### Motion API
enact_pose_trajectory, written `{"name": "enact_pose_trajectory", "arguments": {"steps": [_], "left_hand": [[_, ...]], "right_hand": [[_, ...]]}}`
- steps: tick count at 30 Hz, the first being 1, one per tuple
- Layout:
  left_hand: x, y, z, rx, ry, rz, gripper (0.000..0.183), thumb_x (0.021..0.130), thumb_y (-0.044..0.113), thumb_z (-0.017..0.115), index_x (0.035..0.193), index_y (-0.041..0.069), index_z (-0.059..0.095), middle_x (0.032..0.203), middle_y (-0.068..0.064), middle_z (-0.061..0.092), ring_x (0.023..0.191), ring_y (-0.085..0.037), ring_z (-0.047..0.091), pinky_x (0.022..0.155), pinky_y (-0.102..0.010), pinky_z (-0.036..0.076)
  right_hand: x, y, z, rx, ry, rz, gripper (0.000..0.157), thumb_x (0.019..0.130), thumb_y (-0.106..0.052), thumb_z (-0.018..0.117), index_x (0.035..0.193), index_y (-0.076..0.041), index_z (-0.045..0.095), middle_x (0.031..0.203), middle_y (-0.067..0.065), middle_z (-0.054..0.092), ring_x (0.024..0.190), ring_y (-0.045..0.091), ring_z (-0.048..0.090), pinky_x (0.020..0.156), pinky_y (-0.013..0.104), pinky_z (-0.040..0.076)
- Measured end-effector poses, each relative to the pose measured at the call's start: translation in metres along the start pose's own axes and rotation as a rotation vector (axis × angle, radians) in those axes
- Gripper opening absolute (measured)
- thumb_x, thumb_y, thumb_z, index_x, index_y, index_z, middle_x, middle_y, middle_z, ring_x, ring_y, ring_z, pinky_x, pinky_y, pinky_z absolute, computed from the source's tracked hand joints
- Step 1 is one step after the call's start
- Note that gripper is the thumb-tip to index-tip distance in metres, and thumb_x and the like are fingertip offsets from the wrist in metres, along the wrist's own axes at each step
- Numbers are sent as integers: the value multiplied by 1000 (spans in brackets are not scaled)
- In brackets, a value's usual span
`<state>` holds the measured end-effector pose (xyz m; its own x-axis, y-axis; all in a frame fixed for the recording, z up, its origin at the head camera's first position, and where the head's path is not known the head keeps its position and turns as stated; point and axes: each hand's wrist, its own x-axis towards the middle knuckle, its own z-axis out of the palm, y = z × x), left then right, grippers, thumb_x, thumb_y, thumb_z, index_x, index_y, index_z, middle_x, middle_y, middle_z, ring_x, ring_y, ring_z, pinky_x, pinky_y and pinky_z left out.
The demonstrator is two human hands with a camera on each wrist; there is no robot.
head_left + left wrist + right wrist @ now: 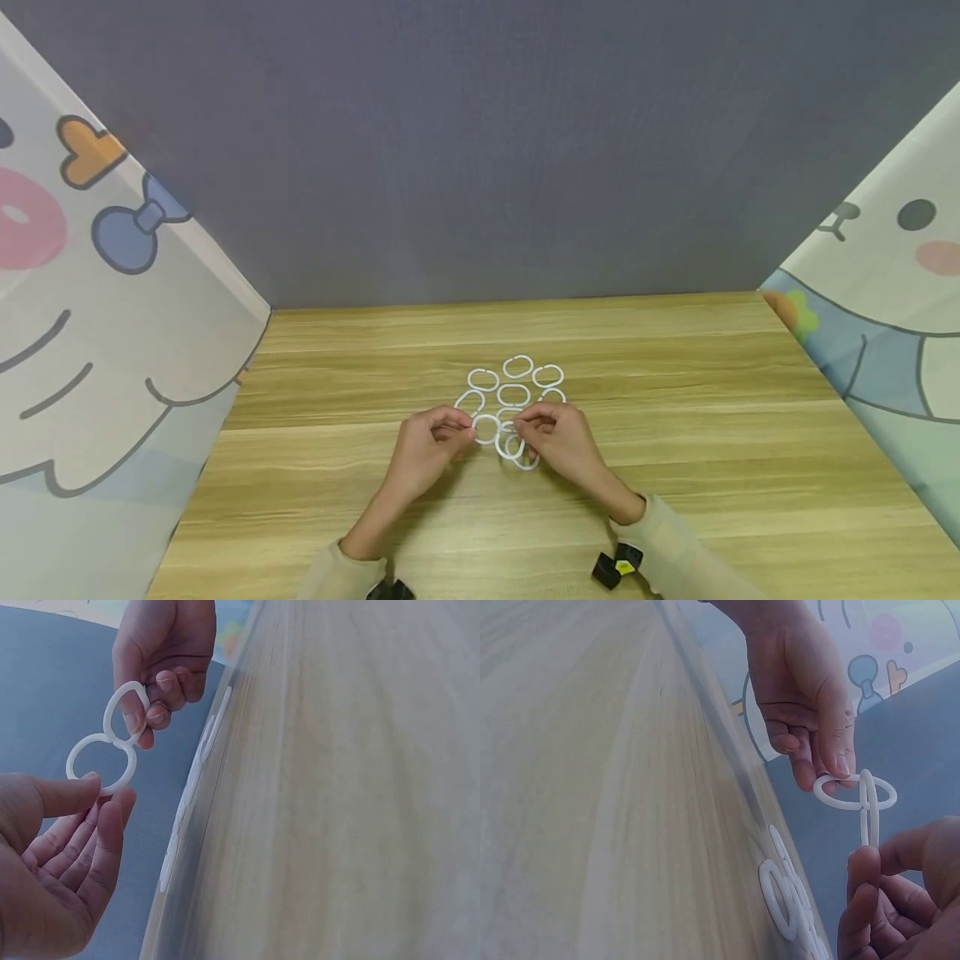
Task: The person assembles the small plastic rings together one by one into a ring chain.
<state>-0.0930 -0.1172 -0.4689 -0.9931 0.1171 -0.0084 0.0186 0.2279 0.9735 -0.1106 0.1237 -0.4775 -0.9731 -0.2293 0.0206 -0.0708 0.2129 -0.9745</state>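
Note:
My left hand (431, 442) pinches a white plastic ring (486, 416) between thumb and fingertips, its other fingers loosely bent. A second white ring (107, 712) is pinched by my right hand (562, 437) at its far side. Both rings are held up over the table, and in the left wrist view they meet edge to edge. Seen from the right wrist, the left hand's ring (892, 796) lies nearly flat and crosses the upright right-hand ring (874, 821), as if hooked through it. Small gaps show in some of the rings.
Several more white rings (513, 384) lie close together on the wooden table (337, 367), beyond and beneath the hands. A grey wall (480, 167) rises at the table's back edge. Cartoon-printed panels (75, 333) stand at both sides.

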Motion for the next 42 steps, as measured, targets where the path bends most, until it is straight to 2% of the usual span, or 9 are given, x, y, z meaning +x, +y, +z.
{"name": "enact_pose_trajectory", "arguments": {"steps": [5,9,14,20,26,31,37,42], "left_hand": [[0,0,0,25,0,8,7,94,-3,84,99,-2,79,91,-10,81,80,-30,79,62,-35,65],[0,0,1,68,-15,31,8,93,-4,85,98,-1,79,90,-8,80,78,-27,78,63,-28,63],[-2,1,3,100,-38,50,9,94,-5,84,99,0,78,90,-7,80,79,-29,78,65,-23,61],[-2,-1,2,113,-55,44,9,96,-3,83,100,1,77,93,-7,79,82,-23,77,70,-24,62],[-4,-3,1,113,-77,64,9,97,0,84,101,2,76,95,-7,79,83,-16,76,71,-25,63],[-6,-6,1,123,-112,88,11,95,0,85,100,2,75,94,-6,78,82,-12,74,71,-26,63],[-6,-8,1,131,-134,71,12,94,1,85,100,3,75,94,-4,77,83,-10,72,75,-25,62],[-7,-6,2,101,-154,46,15,95,1,85,104,2,74,96,-6,79,87,-14,74,77,-25,61]], "right_hand": [[0,0,1,-2,6,9,5,97,7,77,101,9,79,83,25,76,56,14,63,52,20,49],[0,-2,2,0,5,10,7,98,6,77,103,10,79,85,25,76,56,15,63,52,20,49],[-1,-2,2,9,23,0,7,98,6,77,104,8,79,86,24,76,55,17,63,51,20,48],[-1,-4,1,38,51,25,7,99,7,76,105,10,76,83,16,76,56,18,66,52,22,51],[-1,-6,0,85,61,49,9,99,8,73,107,12,71,86,20,77,60,18,71,57,23,58],[-1,-8,-1,69,74,26,8,100,6,76,105,11,72,88,19,76,66,22,75,61,24,61],[0,-11,1,54,109,4,5,98,6,78,101,6,75,89,21,74,71,20,72,65,23,61],[-1,-10,1,95,103,-23,5,98,9,78,101,8,74,89,21,72,68,17,70,63,23,60]]}}
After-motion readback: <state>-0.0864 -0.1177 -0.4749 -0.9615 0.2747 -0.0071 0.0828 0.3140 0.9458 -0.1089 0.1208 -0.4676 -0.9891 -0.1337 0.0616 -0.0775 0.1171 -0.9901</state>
